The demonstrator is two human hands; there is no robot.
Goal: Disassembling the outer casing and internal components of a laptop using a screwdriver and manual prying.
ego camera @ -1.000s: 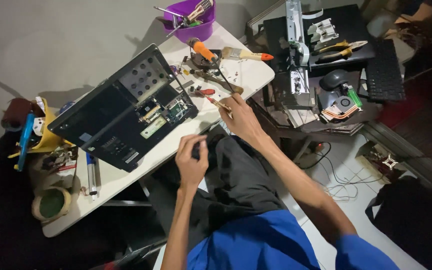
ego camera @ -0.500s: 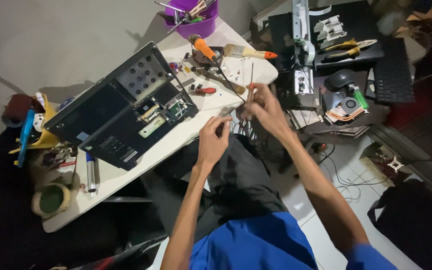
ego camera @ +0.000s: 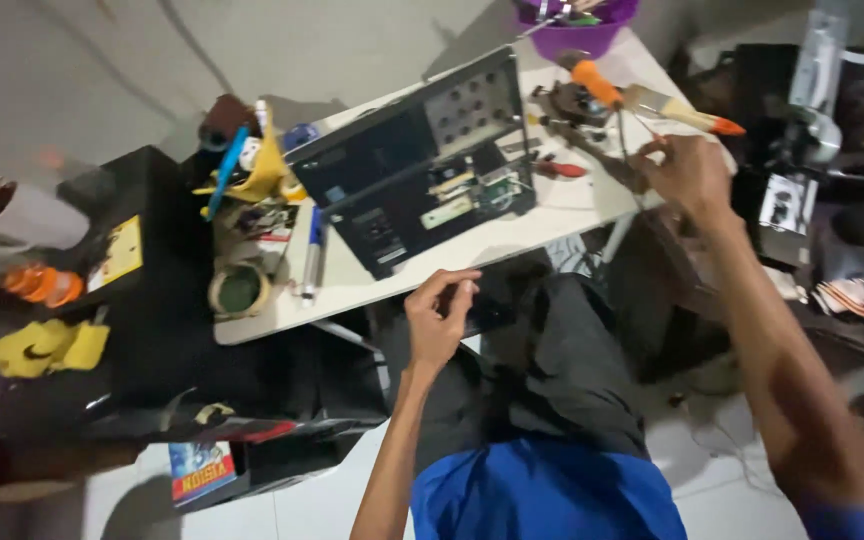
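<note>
I see the white table (ego camera: 512, 240) running from the lower left toward the upper right, and on it, filling its middle, the opened laptop (ego camera: 422, 165) lies with its underside up, the circuit boards bare along its near edge. At the table's far corner stands a purple bowl (ego camera: 580, 32) of tools. Near the right edge lie a paintbrush (ego camera: 677, 110) with an orange tip and an orange-handled screwdriver (ego camera: 592, 78), close beside each other. At the left end sit a roll of tape (ego camera: 239, 290) by the near edge, and a blue pen (ego camera: 312, 255) just beside it.

My right hand (ego camera: 690, 172) hovers over the table's right edge, fingers pressed together and seeming to pinch thin tweezers (ego camera: 624, 125) whose tips point toward the laptop; the blur keeps me from being sure. My left hand (ego camera: 439, 318) hangs just off the near edge, below the laptop, fingers curled loosely with thumb and forefinger near each other; I cannot tell whether they hold anything.
</note>
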